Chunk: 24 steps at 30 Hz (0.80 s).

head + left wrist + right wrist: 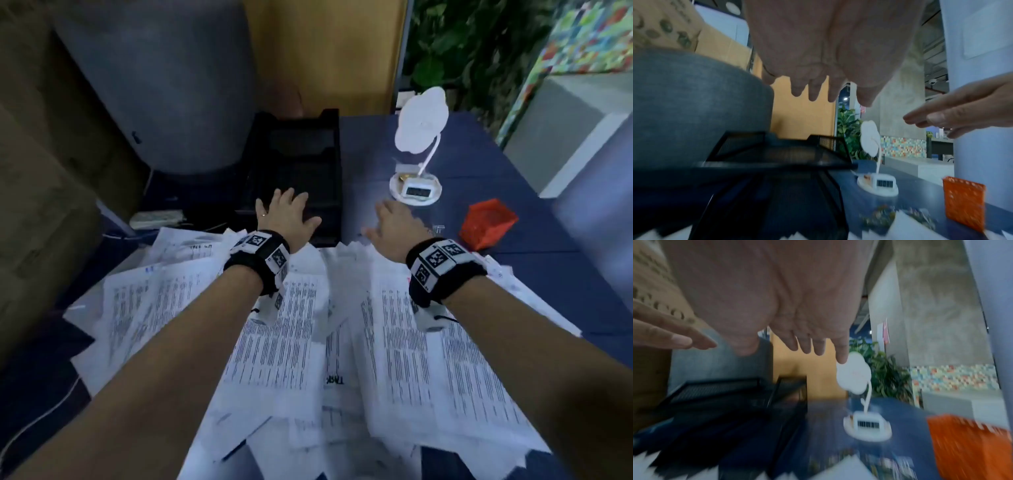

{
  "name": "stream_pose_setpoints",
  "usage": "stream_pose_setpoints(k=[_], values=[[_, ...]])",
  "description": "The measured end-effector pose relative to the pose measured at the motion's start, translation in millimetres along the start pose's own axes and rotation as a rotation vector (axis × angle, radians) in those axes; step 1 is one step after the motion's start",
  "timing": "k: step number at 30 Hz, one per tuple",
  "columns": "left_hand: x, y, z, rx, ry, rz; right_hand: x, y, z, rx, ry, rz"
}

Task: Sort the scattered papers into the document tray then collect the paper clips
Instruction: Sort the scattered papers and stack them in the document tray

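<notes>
Dozens of loose papers (342, 325) are lying fanned across the blue tabletop (513, 274) beneath both forearms, just short of the black tray (298, 164). Each grip is spread wide and holding nothing: the left hand (286, 214) is hovering over the tray, the right hand (394, 224) beside it. Thin, floppy and slippery, the sheets are probably best squared and pinched by opposite edges.
</notes>
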<state>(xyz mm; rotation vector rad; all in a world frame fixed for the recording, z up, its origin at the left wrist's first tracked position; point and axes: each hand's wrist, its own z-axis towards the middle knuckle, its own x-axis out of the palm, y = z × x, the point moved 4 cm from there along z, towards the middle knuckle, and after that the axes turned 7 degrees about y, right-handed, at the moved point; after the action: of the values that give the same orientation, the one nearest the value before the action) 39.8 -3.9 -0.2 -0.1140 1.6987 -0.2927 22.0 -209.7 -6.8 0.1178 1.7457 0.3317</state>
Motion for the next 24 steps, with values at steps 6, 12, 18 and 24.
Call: stream_pose_setpoints(k=[6,12,18,24], values=[[78.1,44.1,-30.0,-0.087,0.186,-0.020,83.6,6.6,-7.2,0.021,0.243,-0.089],[120.0,97.7,-59.9,-0.285,0.285,-0.183,137.0,17.7,-10.7,0.040,0.410,0.001],[133.6,131.8,-75.4,-0.318,0.292,-0.229,160.8,26.6,-12.7,0.088,0.492,0.143],[124.6,155.8,-69.1,-0.493,0.196,-0.299,163.8,34.0,-1.8,0.177,0.546,0.223]])
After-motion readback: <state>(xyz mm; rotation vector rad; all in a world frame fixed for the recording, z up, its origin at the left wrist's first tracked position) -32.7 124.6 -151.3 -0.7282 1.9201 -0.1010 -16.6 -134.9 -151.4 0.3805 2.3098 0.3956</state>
